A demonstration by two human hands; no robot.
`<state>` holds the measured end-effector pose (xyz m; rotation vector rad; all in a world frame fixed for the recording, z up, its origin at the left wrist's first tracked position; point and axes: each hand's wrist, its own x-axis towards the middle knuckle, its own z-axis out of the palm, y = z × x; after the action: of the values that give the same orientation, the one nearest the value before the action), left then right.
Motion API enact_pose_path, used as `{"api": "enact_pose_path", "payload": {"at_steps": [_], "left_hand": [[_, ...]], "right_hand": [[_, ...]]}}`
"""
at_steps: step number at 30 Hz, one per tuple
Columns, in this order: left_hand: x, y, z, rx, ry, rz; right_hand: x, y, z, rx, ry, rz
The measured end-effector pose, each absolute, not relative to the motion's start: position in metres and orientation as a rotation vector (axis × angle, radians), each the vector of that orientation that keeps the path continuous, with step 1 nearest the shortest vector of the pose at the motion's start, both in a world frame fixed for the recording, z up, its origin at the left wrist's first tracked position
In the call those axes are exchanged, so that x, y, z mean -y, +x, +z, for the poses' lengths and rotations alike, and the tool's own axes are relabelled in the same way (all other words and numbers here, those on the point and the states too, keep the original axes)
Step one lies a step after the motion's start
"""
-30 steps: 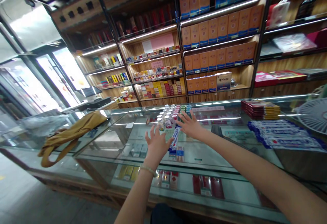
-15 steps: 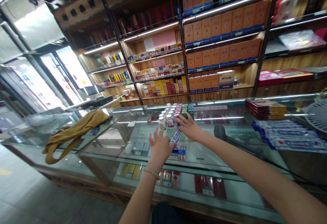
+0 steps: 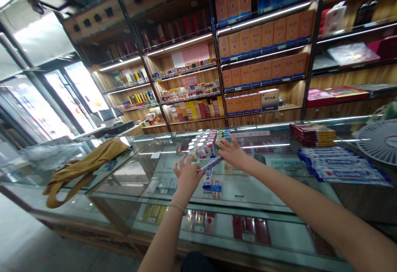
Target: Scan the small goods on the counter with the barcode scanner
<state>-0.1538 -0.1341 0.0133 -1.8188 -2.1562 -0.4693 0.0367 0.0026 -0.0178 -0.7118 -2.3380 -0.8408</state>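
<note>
Between my two hands a slim blue-and-white packet [image 3: 211, 164] lies slanted above the glass counter. My left hand [image 3: 187, 176] has its thumb at the packet's left end, with the other fingers spread. At its right end is my right hand [image 3: 233, 152], fingers apart, the thumb side near the packet; the exact contact is unclear. Another blue-and-white packet [image 3: 207, 177] lies on the glass just below, pointing toward me. Behind the hands stand rows of small white-capped jars [image 3: 201, 151], with pink, green and blue ones at the right.
Blue-and-white packets [image 3: 339, 166] lie spread at the right beside a stack of red-and-gold packs [image 3: 312, 134] and a white fan [image 3: 380, 141]. A black device shows partly behind my right forearm. A mustard bag [image 3: 83, 166] rests at the left.
The slanted packet is now turned flatter between my hands, and the packet below it shows more. The view has shifted slightly, and the black device is now mostly hidden by my right forearm.
</note>
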Motion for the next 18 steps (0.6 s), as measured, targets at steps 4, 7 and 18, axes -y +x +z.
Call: {"api": "enact_pose_path", "payload": {"at_steps": [4,7,18], "left_hand": [[0.123,-0.152,0.021,2.105,-1.852,-0.586],[0.113,-0.143,0.026,2.079,-1.894,-0.664],[0.069,-0.084,0.034,2.008,-2.041,-0.791]], "right_hand": [[-0.001,0.063,0.003,2.274,-0.777,-0.791],[-0.002,0.087,0.014,2.231,-0.824,-0.770],[-0.011,0.175,0.015,2.116,-0.975,-0.857]]}}
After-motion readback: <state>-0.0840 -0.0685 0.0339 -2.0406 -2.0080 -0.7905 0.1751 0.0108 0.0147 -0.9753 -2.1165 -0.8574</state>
